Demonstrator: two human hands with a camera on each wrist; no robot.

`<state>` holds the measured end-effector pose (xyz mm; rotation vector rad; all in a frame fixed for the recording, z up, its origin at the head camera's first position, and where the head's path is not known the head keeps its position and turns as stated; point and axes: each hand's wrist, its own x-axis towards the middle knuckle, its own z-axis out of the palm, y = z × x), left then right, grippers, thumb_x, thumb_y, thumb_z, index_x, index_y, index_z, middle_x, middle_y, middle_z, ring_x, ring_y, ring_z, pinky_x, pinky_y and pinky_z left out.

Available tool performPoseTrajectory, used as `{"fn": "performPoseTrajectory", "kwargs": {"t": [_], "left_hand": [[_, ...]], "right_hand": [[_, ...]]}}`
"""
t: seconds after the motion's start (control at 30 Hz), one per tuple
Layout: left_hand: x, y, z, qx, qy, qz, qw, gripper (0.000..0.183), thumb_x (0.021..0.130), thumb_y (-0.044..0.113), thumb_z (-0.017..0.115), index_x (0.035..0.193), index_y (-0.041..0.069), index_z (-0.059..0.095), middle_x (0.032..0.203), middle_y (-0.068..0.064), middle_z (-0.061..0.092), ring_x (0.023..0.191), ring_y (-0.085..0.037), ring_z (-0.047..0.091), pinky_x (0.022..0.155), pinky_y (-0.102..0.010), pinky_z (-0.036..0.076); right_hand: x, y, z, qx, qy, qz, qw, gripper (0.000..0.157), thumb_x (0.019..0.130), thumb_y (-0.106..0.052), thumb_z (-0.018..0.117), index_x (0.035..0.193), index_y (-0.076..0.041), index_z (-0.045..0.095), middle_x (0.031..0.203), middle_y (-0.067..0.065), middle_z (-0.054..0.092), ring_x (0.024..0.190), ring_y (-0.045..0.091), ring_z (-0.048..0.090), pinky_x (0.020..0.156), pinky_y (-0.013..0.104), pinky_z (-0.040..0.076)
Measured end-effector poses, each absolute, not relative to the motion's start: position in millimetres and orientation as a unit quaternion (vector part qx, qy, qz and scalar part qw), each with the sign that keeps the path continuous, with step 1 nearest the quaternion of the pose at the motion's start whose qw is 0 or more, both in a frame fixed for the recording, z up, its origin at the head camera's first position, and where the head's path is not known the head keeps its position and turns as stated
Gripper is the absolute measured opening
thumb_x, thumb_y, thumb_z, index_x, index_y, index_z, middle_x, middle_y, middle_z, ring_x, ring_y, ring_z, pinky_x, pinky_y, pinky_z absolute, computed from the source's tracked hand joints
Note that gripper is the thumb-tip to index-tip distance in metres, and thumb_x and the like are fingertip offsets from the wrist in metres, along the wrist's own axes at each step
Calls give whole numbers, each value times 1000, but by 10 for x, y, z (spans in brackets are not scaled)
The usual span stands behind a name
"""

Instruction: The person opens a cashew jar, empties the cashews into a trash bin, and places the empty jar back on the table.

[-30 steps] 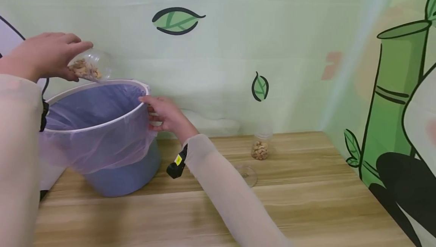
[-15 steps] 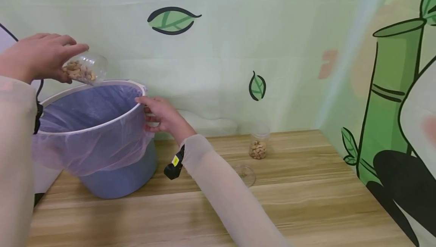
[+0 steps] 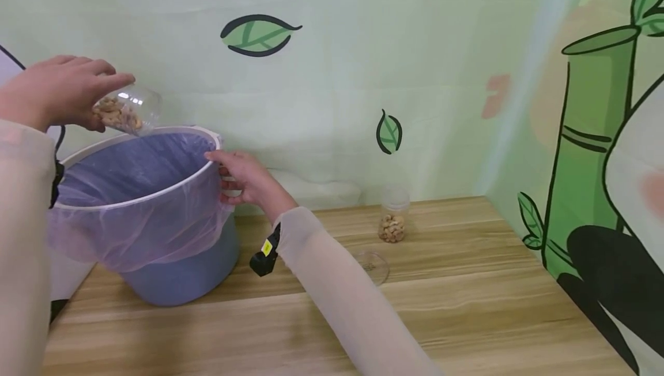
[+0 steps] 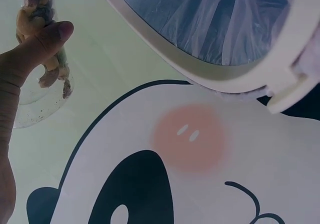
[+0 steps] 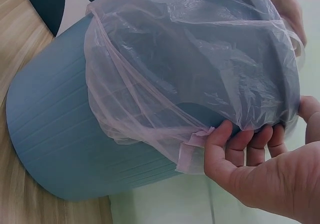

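My left hand (image 3: 67,90) grips a clear jar (image 3: 147,105) of cashew nuts (image 3: 115,112), tipped on its side just above the far rim of a blue bin (image 3: 181,278). In the left wrist view the thumb (image 4: 37,49) presses the jar's wall, and some nuts inside look dark and spotted. A translucent pinkish bag (image 3: 171,220) lines the bin and folds down over its white rim (image 3: 145,196). On the bin's right side my right hand (image 3: 249,180) holds the rim, thumb on top. Its fingers curl against the bag's outside (image 5: 200,49) in the right wrist view.
A second clear jar (image 3: 392,223), part filled with cashews, stands upright at the back of the wooden table (image 3: 467,307). Near it a clear round lid (image 3: 374,266) lies flat, partly behind the right sleeve. A printed wall cloth (image 3: 337,76) hangs close behind.
The head view shifts slightly, moving the scene left. The left hand and its jar sit a little lower and further left in view. The right hand stays on the rim.
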<state>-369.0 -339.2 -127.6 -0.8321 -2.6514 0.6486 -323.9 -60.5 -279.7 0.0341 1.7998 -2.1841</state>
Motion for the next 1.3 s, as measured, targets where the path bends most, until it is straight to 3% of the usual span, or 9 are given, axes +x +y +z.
{"fn": "performPoseTrajectory", "kwargs": {"t": [0.4,0.73,0.97,1.3], "left_hand": [[-3699,-3437,-1252,-294,-916,228,149,103,60,15,96,144,0,39,132,-38,47,122,-56,43,106,-73,29],[-3717,-3513,-1267,-288,-905,268,162,105,57,18,98,141,-4,41,129,-39,49,119,-56,47,105,-71,32],[-3721,-3569,-1297,-275,-915,230,187,110,46,14,102,138,-1,45,127,-39,50,116,-60,46,102,-74,31],[-3734,-3545,-1317,-286,-914,228,178,111,49,18,102,140,-2,42,128,-40,49,117,-60,45,103,-74,30]], "right_hand": [[-3228,-622,-2793,11,626,-765,151,26,90,-34,76,91,-15,59,93,4,64,80,21,58,86,49,57],[-3213,-633,-2801,19,620,-770,150,25,90,-33,77,88,-15,59,92,4,65,79,21,58,85,48,57],[-3223,-617,-2779,20,621,-769,150,25,90,-33,77,90,-14,61,94,4,66,81,22,60,85,47,57],[-3225,-613,-2774,28,631,-762,143,25,90,-33,77,87,-14,60,92,4,64,79,21,59,85,48,57]]}}
